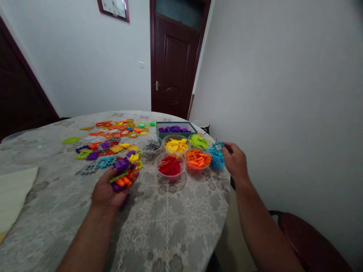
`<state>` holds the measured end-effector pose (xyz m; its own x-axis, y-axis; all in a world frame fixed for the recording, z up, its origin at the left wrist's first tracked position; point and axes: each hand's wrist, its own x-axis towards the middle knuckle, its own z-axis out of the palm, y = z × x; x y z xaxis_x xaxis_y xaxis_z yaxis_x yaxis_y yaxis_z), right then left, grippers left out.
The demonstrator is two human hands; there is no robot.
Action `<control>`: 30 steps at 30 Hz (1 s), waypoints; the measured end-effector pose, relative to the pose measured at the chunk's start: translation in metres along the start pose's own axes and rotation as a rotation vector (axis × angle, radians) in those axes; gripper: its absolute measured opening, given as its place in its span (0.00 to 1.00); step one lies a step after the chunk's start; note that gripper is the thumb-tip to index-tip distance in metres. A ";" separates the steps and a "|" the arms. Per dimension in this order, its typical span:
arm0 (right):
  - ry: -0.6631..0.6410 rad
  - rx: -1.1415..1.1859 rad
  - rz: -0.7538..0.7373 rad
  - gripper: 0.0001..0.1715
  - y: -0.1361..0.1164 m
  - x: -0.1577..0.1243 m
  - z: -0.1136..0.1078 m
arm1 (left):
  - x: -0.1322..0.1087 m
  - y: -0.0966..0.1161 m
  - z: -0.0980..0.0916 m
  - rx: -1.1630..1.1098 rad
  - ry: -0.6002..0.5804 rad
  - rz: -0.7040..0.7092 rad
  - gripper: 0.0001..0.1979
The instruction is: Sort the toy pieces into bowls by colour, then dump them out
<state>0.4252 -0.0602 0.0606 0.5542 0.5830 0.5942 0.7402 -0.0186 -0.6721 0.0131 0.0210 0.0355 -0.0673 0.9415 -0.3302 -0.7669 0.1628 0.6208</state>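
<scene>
blue piece (218, 146) in right hand (234, 161)

Left hand (109, 190) cupped; right hand (235, 160) pinching.

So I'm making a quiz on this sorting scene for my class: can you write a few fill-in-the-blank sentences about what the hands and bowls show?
1. The right hand holds a blue piece over the bowl of ____ pieces.
2. The left hand holds a bunch of mixed pieces, purple, green and ____.
3. The purple pieces lie in a rectangular ____, not in a round bowl.
4. The red bowl stands to the ____ of the orange bowl.

Missing words: blue; orange; tray; left
</scene>
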 end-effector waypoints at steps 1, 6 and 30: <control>0.023 -0.064 -0.023 0.23 0.010 0.007 -0.006 | 0.001 -0.001 0.000 0.010 0.001 0.003 0.19; -0.067 -0.352 -0.153 0.21 0.046 0.021 -0.014 | 0.000 -0.002 0.001 0.061 -0.008 0.007 0.18; -0.068 -0.551 -0.410 0.20 0.050 -0.004 -0.006 | 0.003 -0.016 -0.011 -0.041 -0.107 -0.091 0.20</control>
<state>0.4624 -0.0684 0.0270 0.1758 0.6805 0.7113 0.9806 -0.1850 -0.0654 0.0179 0.0184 0.0173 0.0703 0.9497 -0.3051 -0.7926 0.2389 0.5610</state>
